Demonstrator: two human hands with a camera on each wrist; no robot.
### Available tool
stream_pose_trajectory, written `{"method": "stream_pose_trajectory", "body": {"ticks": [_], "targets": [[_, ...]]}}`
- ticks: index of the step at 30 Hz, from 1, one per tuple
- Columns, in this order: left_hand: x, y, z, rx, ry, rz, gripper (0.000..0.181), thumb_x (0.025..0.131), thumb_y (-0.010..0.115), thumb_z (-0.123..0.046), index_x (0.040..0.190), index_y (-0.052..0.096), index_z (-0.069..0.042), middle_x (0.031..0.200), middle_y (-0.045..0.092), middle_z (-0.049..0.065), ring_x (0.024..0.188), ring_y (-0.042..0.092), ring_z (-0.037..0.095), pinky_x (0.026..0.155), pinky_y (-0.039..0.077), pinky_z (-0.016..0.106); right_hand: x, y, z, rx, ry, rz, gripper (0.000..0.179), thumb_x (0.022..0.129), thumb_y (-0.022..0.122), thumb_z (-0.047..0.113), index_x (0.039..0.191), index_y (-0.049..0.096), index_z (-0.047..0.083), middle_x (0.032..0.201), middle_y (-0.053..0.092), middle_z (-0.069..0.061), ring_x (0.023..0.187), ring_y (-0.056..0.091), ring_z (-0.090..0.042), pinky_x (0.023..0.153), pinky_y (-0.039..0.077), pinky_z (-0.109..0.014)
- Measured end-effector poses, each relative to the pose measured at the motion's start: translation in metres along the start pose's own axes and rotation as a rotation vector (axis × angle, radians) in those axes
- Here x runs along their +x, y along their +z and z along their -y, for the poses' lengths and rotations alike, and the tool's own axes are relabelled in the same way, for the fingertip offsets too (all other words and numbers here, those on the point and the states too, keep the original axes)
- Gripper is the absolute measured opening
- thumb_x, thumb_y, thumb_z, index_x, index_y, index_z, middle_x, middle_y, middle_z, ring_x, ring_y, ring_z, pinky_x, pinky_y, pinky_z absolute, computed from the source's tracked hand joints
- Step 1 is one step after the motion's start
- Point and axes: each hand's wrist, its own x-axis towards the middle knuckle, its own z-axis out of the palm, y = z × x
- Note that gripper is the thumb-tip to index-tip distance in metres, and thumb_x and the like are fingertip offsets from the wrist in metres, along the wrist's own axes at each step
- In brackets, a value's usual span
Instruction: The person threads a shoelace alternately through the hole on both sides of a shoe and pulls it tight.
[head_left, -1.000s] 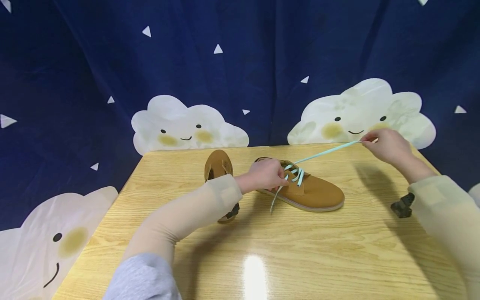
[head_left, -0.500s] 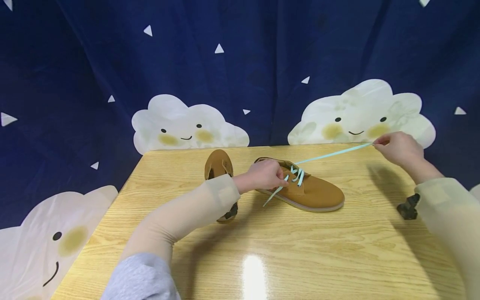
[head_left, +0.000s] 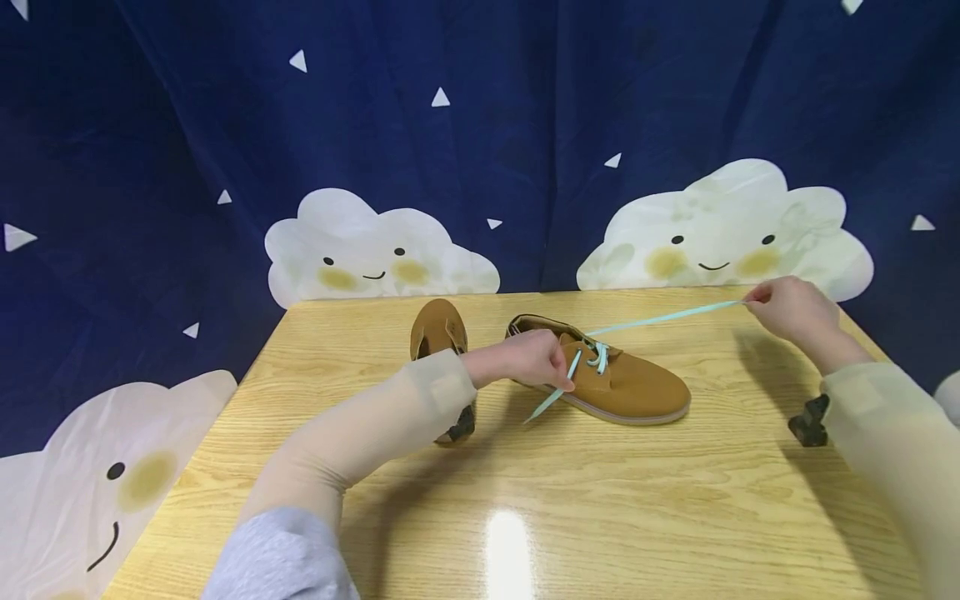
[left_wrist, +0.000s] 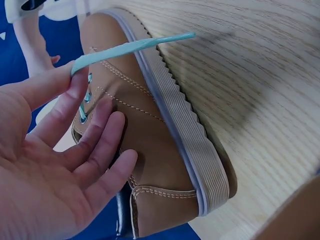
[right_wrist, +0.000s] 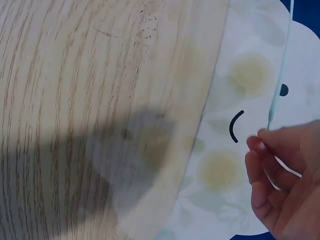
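Note:
A brown shoe (head_left: pixel 637 387) with a pale sole lies in the middle of the table, toe to the right. A mint-green shoelace (head_left: pixel 600 358) runs through its eyelets. At the shoe's near side my left hand (head_left: pixel 536 358) pinches one lace end between thumb and forefinger; in the left wrist view the free tip (left_wrist: pixel 165 39) sticks out past the fingers, over the sole. Off to the right, my right hand (head_left: pixel 795 312) pinches the other lace end, stretched from the shoe above the table. The right wrist view shows that lace (right_wrist: pixel 280 75) leading up from the fingertips.
A second brown shoe (head_left: pixel 435 321) stands left of the first, partly behind my left forearm. The wooden table (head_left: pixel 637 508) ends at a dark blue curtain (head_left: pixel 525 125) printed with smiling clouds. Small black devices (head_left: pixel 810 421) sit at my wrists.
My right hand has moved right, then dipped slightly, drawing its lace end out. My left hand has come slightly down toward me with its end. The lacing over the tongue looks tighter.

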Motion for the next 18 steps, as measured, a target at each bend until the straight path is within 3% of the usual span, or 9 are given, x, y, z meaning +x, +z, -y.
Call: {"method": "stream_pose_trajectory", "body": {"ticks": [9, 18], "targets": [[0.0004, -0.0002, 0.0023, -0.035, 0.015, 0.043, 0.047, 0.090, 0.071, -0.027, 0.048, 0.053, -0.018, 0.053, 0.044, -0.009, 0.046, 0.025, 0.007, 0.052, 0.028, 0.022, -0.0030, -0.0038, -0.0057, -0.006, 0.124, -0.025, 0.028, 0.091, 0.050, 0.022, 0.099, 0.067, 0.001, 0.092, 0.061, -0.022, 0.085, 0.052, -0.041, 0.062, 0.037, -0.054], [0.0006, -0.0008, 0.0027, -0.013, 0.025, 0.061, 0.040, 0.090, 0.071, -0.027, 0.053, 0.060, -0.017, 0.050, 0.043, -0.009, 0.047, 0.027, 0.007, 0.052, 0.029, 0.022, -0.0033, -0.0015, -0.0071, -0.029, 0.188, -0.044, 0.027, 0.090, 0.047, 0.017, 0.094, 0.066, -0.002, 0.095, 0.060, -0.027, 0.088, 0.052, -0.046, 0.067, 0.037, -0.059]]}}
